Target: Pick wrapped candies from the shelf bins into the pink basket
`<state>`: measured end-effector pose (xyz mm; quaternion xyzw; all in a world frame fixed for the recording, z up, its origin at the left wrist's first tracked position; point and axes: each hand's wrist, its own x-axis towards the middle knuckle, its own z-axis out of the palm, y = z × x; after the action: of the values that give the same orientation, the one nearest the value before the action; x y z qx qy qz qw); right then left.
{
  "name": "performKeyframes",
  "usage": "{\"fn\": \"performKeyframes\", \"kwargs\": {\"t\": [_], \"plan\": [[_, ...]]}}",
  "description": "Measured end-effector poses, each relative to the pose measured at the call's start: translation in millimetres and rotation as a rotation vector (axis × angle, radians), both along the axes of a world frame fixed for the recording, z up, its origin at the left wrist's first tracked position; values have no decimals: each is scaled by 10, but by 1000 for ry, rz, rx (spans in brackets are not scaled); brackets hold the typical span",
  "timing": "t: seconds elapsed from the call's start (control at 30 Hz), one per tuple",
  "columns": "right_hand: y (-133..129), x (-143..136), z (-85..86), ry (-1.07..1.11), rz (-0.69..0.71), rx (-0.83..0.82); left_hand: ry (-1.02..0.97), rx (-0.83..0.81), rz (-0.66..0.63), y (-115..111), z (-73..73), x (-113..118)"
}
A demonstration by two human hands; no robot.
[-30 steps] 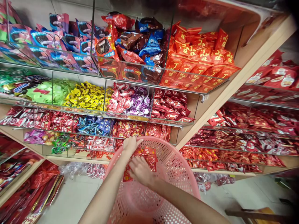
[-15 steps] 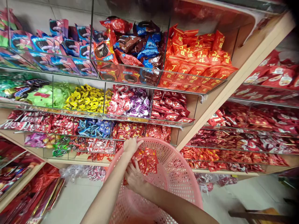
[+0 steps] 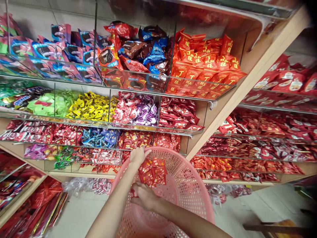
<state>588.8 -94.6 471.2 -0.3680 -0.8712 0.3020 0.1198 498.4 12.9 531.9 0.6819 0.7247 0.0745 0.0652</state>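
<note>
Several red candy packets point(image 3: 153, 172) lay inside a pink perforated plastic basket point(image 3: 193, 180), toward 11 o'clock of its round opening. The left hand point(image 3: 137, 157) was at 11 o'clock on the rim, fingers bent over the edge and thumb stretched toward 3 o'clock; from it, the packets lay at 4 o'clock. The right hand point(image 3: 143, 195), inside the basket toward 9 o'clock, was curled nearly closed; red showed at its fingers, but whether it gripped a packet could not be told. From it, the packets were just beside, at 1 o'clock. They lay flat at mixed angles, sharing no long axis, and the basket's mouth faced up. At 12 o'clock beyond stood a shelf unit point(image 3: 228, 105), with Snickers bars point(image 3: 22, 100) at 10 o'clock.
</note>
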Motion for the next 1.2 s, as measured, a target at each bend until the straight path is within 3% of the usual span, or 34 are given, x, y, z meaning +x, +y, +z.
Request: {"fn": "performKeyframes", "kwargs": {"t": [0.2,0.33,0.57,0.87,1.0,1.2], "plan": [[503,386,205,529,-363,-326,3,-1,1,-4,1,-6],[817,630,168,711,-598,-404,4,0,4,6,-4,-8],[1000,599,-10,686,-713,-292,5,14,0,14,0,-12],[1016,614,-67,408,-738,65,3,7,0,-6,43,-10],[944,656,44,251,-751,132,5,3,-1,-4,38,-10],[1083,833,465,248,-756,308,6,-3,17,-1,13,-10]]}}
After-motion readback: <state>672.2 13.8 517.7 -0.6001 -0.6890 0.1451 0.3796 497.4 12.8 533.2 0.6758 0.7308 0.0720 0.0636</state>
